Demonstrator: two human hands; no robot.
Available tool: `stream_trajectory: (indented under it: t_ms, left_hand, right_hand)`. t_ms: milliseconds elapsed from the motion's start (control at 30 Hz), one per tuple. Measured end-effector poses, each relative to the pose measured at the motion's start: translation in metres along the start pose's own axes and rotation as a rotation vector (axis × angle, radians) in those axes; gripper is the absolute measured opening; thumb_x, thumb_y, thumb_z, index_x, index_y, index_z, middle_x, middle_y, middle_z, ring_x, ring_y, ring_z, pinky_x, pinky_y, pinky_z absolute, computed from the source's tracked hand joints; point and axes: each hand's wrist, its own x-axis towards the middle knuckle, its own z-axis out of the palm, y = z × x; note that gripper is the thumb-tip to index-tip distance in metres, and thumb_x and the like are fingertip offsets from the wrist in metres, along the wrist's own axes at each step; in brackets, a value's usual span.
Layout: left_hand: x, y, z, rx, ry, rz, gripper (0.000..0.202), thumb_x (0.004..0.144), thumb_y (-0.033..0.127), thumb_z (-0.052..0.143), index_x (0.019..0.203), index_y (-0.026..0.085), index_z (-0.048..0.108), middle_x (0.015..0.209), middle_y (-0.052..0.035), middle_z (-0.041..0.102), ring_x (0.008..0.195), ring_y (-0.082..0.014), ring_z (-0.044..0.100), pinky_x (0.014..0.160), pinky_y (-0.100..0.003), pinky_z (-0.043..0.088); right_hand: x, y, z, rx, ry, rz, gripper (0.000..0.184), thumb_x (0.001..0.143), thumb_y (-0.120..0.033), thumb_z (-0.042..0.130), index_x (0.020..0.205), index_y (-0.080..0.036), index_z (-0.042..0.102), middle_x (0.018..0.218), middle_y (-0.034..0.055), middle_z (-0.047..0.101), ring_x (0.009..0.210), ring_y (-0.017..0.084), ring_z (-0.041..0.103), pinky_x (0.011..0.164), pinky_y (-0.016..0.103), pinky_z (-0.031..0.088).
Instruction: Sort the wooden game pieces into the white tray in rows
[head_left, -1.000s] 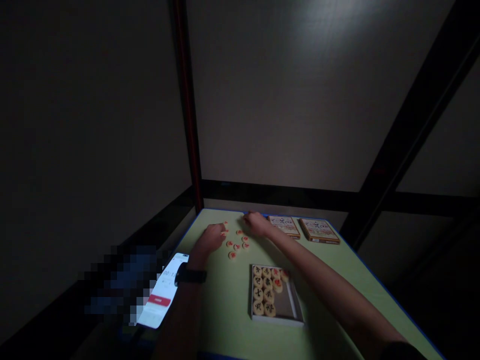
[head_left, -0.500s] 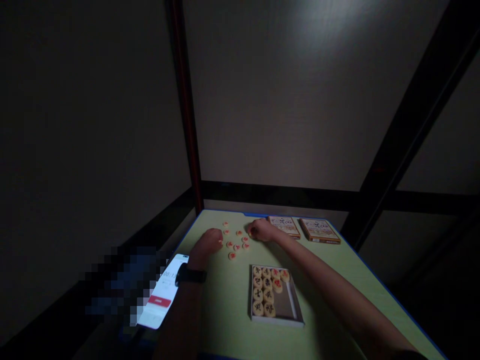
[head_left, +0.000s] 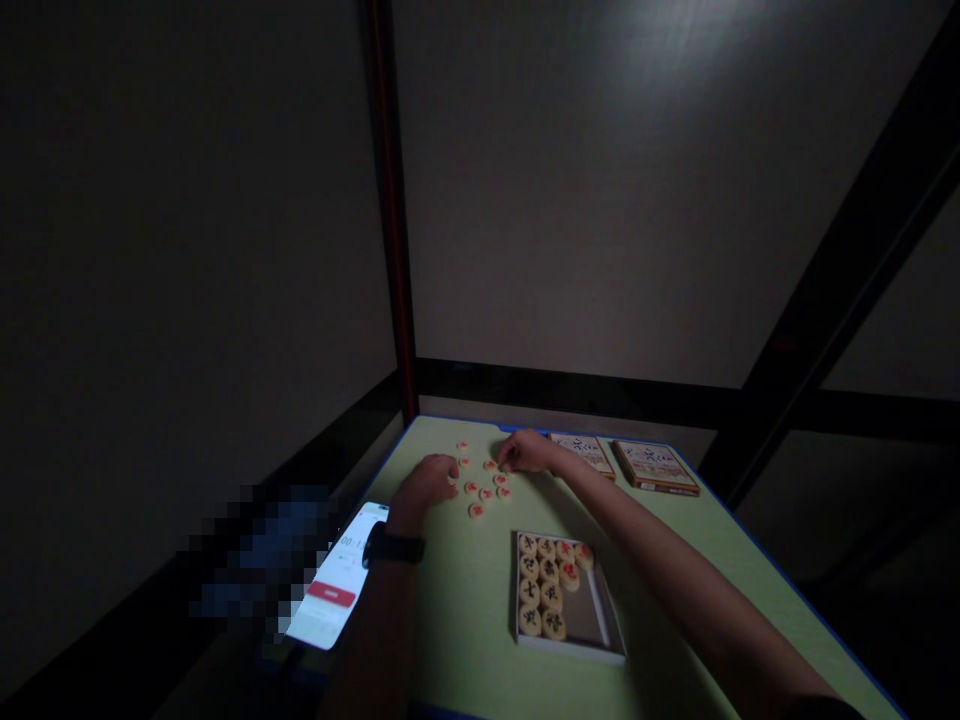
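Observation:
My left hand (head_left: 427,483), with a dark band on its wrist, is closed at the left of the loose pieces. Its fingertips grip a round xiangqi piece (head_left: 453,482), mostly covered by the fingers. My right hand (head_left: 529,450) is curled at the far right of the group, fingertips pinched low over the table; a xiangqi piece there is largely hidden. Between the hands lie several pale pieces with red characters, among them a near one (head_left: 476,510). Closer to me, an open shallow box (head_left: 592,650) holds rows of black-marked pieces and a few red-marked ones.
Two closed, printed boxes lie at the back right, one (head_left: 581,452) partly behind my right forearm, the other (head_left: 656,467) beside it. A lit phone (head_left: 330,600) rests at the left edge of the green table (head_left: 457,600). Walls stand behind and left.
The view has shifted slightly, so the table appears farther right. Both hands stay closed beside the loose pieces, with only small finger movements; the pieces in the box look the same.

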Motion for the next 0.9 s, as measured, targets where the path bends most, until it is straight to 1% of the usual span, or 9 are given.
stream_trajectory:
  t_ms: [133,200,267,333,400,600,667,767,900]
  left_hand:
    - [-0.003,0.003,-0.010,0.013,0.048,0.007,0.019,0.074,0.010,0.065,0.090,0.019,0.071,0.100,-0.0057,0.072,0.096,-0.0200,0.063,0.087,-0.029,0.046]
    - [-0.004,0.007,-0.014,0.010,0.030,0.018,0.015,0.073,0.012,0.063,0.082,0.019,0.073,0.091,-0.0048,0.074,0.090,-0.0204,0.065,0.082,-0.028,0.046]
    - [-0.005,0.010,-0.017,-0.036,-0.051,0.063,0.010,0.069,0.015,0.068,0.073,0.021,0.075,0.077,-0.0017,0.073,0.079,-0.0194,0.065,0.073,-0.026,0.045]
    - [-0.006,0.013,-0.017,-0.118,-0.126,0.121,0.008,0.061,0.021,0.076,0.069,0.022,0.076,0.068,0.0011,0.071,0.069,-0.0177,0.063,0.065,-0.025,0.043]
    - [-0.007,0.016,-0.016,-0.188,-0.164,0.151,0.017,0.053,0.022,0.082,0.070,0.022,0.077,0.064,0.0022,0.069,0.063,-0.0167,0.059,0.060,-0.024,0.041]
    - [-0.006,0.022,-0.008,-0.258,-0.257,0.146,0.041,0.047,0.015,0.083,0.088,0.017,0.078,0.062,0.0031,0.066,0.060,-0.0171,0.058,0.058,-0.025,0.040]
    - [-0.005,0.022,-0.005,-0.283,-0.280,0.137,0.040,0.049,0.015,0.082,0.088,0.018,0.077,0.063,0.0033,0.065,0.062,-0.0171,0.059,0.058,-0.024,0.040]
    - [-0.003,0.023,-0.002,-0.310,-0.303,0.130,0.032,0.052,0.016,0.079,0.084,0.019,0.074,0.063,0.0042,0.063,0.060,-0.0154,0.058,0.057,-0.023,0.039]
    - [-0.002,0.023,0.002,-0.345,-0.336,0.104,0.022,0.057,0.015,0.073,0.078,0.018,0.070,0.058,0.0054,0.059,0.054,-0.0132,0.054,0.054,-0.023,0.038]
  right_hand:
    - [0.018,-0.023,0.000,-0.046,0.054,-0.056,0.033,0.081,-0.008,0.060,0.105,-0.020,0.079,0.097,0.0051,0.079,0.090,0.019,0.071,0.078,0.023,0.047]
    - [0.028,-0.038,0.005,-0.071,0.064,-0.101,0.037,0.084,-0.012,0.062,0.116,-0.022,0.075,0.113,0.0074,0.076,0.104,0.021,0.068,0.085,0.024,0.046]
    - [0.037,-0.051,0.010,-0.097,0.050,-0.137,0.037,0.084,-0.013,0.064,0.118,-0.023,0.074,0.121,0.0087,0.073,0.112,0.022,0.065,0.088,0.025,0.044]
    - [0.044,-0.060,0.014,-0.122,0.025,-0.151,0.033,0.083,-0.013,0.065,0.113,-0.022,0.076,0.117,0.0092,0.074,0.109,0.022,0.066,0.086,0.025,0.045]
    - [0.047,-0.064,0.015,-0.141,0.003,-0.154,0.029,0.082,-0.013,0.065,0.107,-0.021,0.077,0.110,0.0088,0.076,0.104,0.023,0.068,0.081,0.024,0.045]
    - [0.043,-0.064,0.014,-0.167,-0.001,-0.154,0.022,0.079,-0.011,0.067,0.097,-0.019,0.077,0.097,0.0082,0.077,0.092,0.022,0.069,0.074,0.024,0.044]
    - [0.038,-0.064,0.014,-0.159,0.035,-0.150,0.022,0.081,-0.012,0.066,0.099,-0.017,0.076,0.099,0.0104,0.075,0.092,0.022,0.068,0.075,0.024,0.044]
    - [0.027,-0.062,0.012,-0.122,0.124,-0.147,0.030,0.084,-0.010,0.061,0.111,-0.015,0.072,0.105,0.0129,0.071,0.094,0.021,0.066,0.079,0.025,0.044]
    - [0.002,-0.053,0.006,-0.059,0.231,-0.145,0.034,0.086,-0.003,0.053,0.114,-0.013,0.070,0.102,0.0118,0.069,0.098,0.020,0.063,0.084,0.025,0.044]
